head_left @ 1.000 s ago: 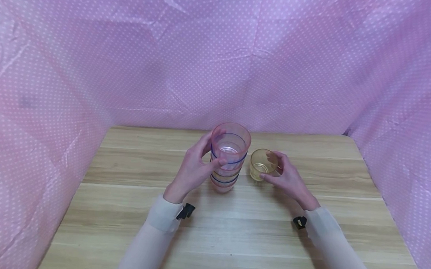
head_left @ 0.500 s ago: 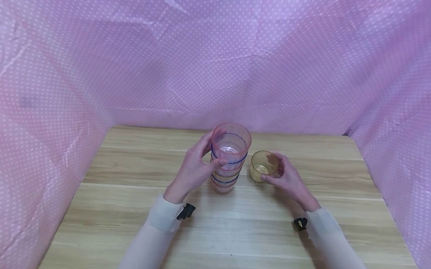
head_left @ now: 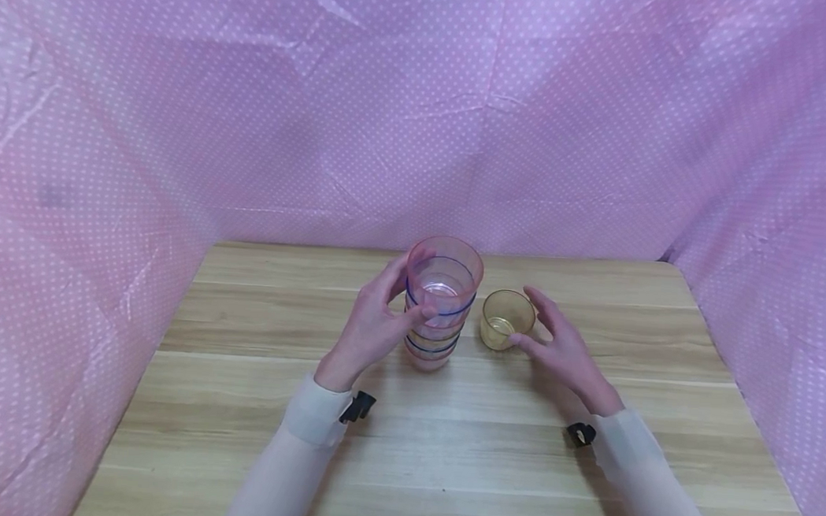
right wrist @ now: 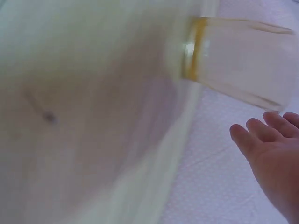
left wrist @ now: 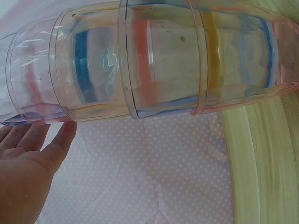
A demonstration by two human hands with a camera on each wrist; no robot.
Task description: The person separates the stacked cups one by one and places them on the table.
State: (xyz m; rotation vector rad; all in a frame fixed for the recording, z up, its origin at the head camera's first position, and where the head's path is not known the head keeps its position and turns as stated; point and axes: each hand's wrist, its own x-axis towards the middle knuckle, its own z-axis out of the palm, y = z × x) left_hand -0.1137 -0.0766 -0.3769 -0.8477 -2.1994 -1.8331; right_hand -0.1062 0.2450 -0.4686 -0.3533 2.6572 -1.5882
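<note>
- Head view: the right hand (head_left: 565, 352) has just spread its fingers away from the small, round, see-through yellow plastic cup (head_left: 507, 320) it was holding a moment ago.
- So I think that cup now stands by itself, upright on the pale wooden table (head_left: 415, 455). (I can't tell if the thumb touches it.)
- Just beside it, the left hand (head_left: 374, 319) is wrapped round the tall stack of see-through, coloured plastic cups (head_left: 449, 304), same as before.
- Left wrist view shows blue, red and yellow stripes (left wrist: 84, 65) along the stack; from above, I see into its pink top cup (head_left: 448, 270) instead.
- Right wrist view shows a dark yellow ring (right wrist: 196, 49) near the lone cup's bottom, which is hard to spot from above.
</note>
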